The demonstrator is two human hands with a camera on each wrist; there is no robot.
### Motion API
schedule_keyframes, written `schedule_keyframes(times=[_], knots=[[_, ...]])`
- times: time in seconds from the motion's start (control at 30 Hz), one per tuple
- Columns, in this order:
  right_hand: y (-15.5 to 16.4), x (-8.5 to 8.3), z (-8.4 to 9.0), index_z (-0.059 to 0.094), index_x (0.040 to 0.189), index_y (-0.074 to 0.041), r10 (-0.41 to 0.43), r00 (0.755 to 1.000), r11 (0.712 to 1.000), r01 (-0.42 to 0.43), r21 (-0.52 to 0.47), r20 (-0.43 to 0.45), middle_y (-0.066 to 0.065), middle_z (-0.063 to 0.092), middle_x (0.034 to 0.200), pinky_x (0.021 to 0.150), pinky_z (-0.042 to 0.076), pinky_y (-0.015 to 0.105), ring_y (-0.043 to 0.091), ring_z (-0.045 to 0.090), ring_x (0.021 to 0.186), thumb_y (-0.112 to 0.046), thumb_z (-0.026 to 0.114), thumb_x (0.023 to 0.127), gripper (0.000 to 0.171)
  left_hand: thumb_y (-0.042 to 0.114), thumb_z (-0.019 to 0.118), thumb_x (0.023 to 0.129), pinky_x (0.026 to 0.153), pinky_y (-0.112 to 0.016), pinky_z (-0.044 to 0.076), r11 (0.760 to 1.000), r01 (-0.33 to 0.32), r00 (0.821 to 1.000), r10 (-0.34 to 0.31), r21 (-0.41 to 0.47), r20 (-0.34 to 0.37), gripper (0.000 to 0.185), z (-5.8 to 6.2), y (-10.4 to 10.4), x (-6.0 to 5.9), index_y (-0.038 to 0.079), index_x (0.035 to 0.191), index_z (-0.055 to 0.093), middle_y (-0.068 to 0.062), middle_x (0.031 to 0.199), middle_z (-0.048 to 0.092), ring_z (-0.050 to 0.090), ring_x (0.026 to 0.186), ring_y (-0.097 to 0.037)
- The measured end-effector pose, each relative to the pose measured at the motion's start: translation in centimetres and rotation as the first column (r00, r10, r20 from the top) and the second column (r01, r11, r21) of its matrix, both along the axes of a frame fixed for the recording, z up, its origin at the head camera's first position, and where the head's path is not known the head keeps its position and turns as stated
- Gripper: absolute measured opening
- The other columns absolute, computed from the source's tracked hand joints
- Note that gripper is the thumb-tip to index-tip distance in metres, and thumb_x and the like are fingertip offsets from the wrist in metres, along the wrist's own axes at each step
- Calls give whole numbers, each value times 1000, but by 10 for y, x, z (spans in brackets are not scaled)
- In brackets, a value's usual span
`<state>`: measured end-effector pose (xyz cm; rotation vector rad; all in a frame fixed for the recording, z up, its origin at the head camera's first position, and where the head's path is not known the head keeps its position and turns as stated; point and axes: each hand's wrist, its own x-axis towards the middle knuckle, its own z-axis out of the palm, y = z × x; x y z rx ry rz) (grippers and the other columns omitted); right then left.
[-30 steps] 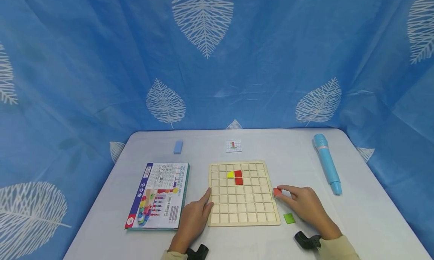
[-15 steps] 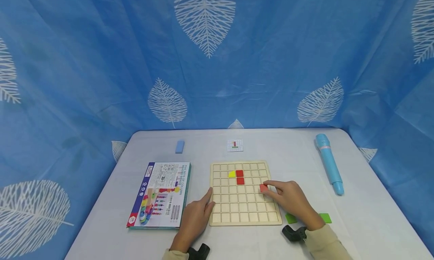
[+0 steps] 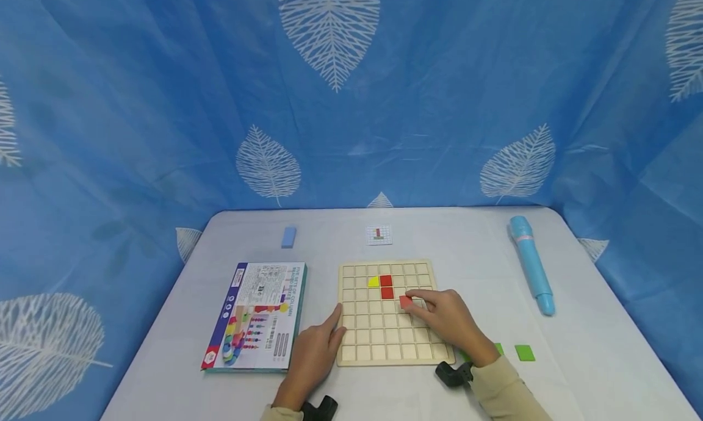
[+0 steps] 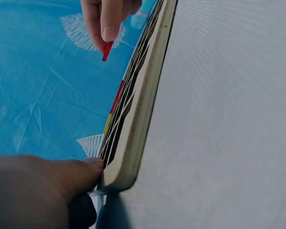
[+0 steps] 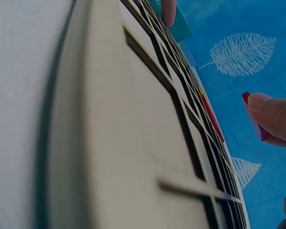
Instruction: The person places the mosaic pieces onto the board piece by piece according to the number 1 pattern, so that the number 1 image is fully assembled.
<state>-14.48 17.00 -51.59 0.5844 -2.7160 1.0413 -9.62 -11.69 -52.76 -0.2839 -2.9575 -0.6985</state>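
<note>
Blue cloth printed with white leaves hangs behind a white table, where a wooden grid board lies flat, a thin box just left of it. The two hands are well apart: the right hand is nearer to the red tile, which lies leftward at its fingertips, while the left hand is across at the board's left rim. Square, with no long axis to speak of, that tile hangs clear above the grid, just right of and slightly nearer the person than a column of two red tiles. Thumb and forefinger of the right hand pinch it, the forearm slanting in from the near right. The left hand touches the rim with thumb and forefinger extended; I cannot tell how its other fingers lie. Smallest, a yellow piece sits in the cell left of the upper red tile.
</note>
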Motion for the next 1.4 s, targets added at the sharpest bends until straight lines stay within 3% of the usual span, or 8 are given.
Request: schedule_keyframes(times=[0.37,0.53,0.7,0.8,1.4], knots=[[-20,-5,-8,73,103,-21,1,1000,999,0,-36,6,-21,24,43,42,24,21,-2,19,43,-41,75,77,33,35,60,91,54,-26,42,1000,-2,1000,2,10,0,52,-1,0,0,15,137,49,4,65,62,47,54,-2],[-26,-7,-14,73,102,-20,7,1000,999,-6,-52,10,-22,26,44,42,24,20,-3,21,43,-42,75,77,34,34,60,91,57,-27,44,1000,-6,1000,7,4,-17,51,0,1,-1,15,136,50,-1,76,68,52,57,-3],[-31,-5,-17,73,103,-22,-18,1000,999,18,-37,0,-22,26,43,42,22,21,-3,21,42,-42,73,78,32,35,59,92,52,-24,40,1000,-8,1000,8,19,16,51,2,2,-1,15,138,48,11,54,50,45,49,-3],[-33,-4,-18,73,104,-23,-28,1000,1000,28,-3,-10,-23,24,43,42,22,21,-3,20,42,-42,73,79,31,35,58,92,50,-23,36,1000,-10,999,10,22,33,51,2,2,-1,15,138,48,15,49,38,41,46,-3],[-36,-4,-23,73,105,-23,-45,997,996,50,73,-66,-24,24,41,43,24,21,-4,20,41,-44,72,79,33,37,57,92,53,-24,40,1000,-9,999,9,9,47,52,3,1,0,16,139,47,14,53,44,44,51,-1]])
